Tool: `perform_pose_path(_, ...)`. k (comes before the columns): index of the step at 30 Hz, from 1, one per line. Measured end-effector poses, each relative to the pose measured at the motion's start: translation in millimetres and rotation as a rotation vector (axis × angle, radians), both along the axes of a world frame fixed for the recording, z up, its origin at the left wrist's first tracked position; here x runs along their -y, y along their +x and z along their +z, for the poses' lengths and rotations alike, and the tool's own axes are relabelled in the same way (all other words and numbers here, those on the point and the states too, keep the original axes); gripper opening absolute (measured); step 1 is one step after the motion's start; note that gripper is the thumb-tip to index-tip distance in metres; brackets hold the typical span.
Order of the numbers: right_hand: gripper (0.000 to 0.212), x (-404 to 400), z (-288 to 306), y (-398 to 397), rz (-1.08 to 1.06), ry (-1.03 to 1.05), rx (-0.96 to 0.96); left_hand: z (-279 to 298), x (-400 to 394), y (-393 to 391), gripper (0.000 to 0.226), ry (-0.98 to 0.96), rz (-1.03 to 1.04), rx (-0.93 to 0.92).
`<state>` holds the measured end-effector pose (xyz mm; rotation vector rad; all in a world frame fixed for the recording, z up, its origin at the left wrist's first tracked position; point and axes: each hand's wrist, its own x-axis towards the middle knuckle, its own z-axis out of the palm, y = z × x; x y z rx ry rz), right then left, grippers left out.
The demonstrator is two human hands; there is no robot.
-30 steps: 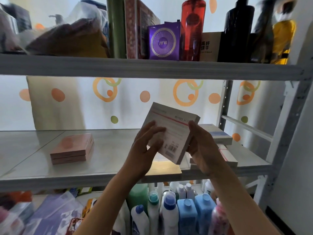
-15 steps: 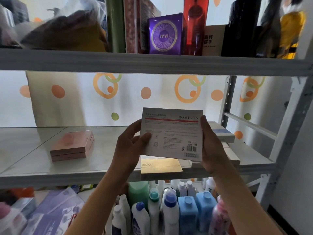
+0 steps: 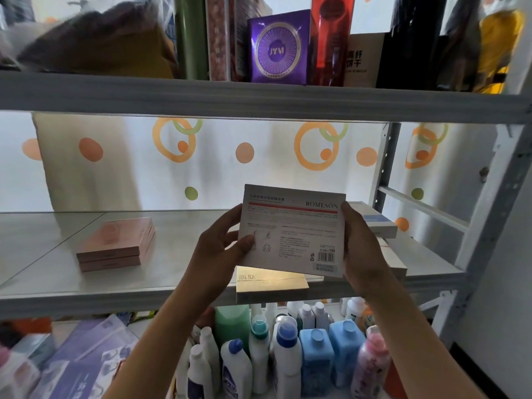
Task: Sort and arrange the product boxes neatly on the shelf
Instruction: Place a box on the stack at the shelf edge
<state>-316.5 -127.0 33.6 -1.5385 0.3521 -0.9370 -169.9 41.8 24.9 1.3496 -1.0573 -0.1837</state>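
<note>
Since a second ago the white box (image 3: 292,230) has turned from tilted to upright and square-on. Left hand (image 3: 223,250) and right hand (image 3: 363,249) grip its side edges, fingers curled around it, above the middle shelf (image 3: 178,272), near the gold box (image 3: 270,285); two pink boxes (image 3: 115,244) sit stacked at left.

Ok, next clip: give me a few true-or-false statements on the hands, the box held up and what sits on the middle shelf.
1. Both hands hold the white ROMESON box: true, left hand, right hand.
2. The box lies flat on the middle shelf: false, it is held up above it.
3. Two pink boxes sit stacked on the shelf's left part: true.
4. The gold box stands on the top shelf: false, it lies at the middle shelf's front edge.
</note>
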Motion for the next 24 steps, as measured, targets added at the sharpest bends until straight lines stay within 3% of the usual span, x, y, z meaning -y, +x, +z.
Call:
perform_pose_path(10, 0.041, 0.3, -10.4, -6.3, 0.038, -0.022, -0.041, -8.2, 5.8, 5.5, 0.039, -0.057, 0.114, 0.038)
perform_pose_path(15, 0.039, -6.6, -7.9, -12.4, -0.002, -0.076, 0.008, -13.7, 22.6, -9.9, 0.044, 0.027, 0.423, 0.36)
perform_pose_path(18, 0.039, -11.2, -1.5, -20.9, 0.032, -0.119, 0.044, -6.8, 30.3, -37.9, 0.028, 0.049, 0.238, 0.283)
perform_pose_path(24, 0.031, -14.3, 1.4, -30.9, -0.017, -0.381, -0.112, 1.0, 48.6, -70.3, 0.023, -0.008, -0.285, -0.245)
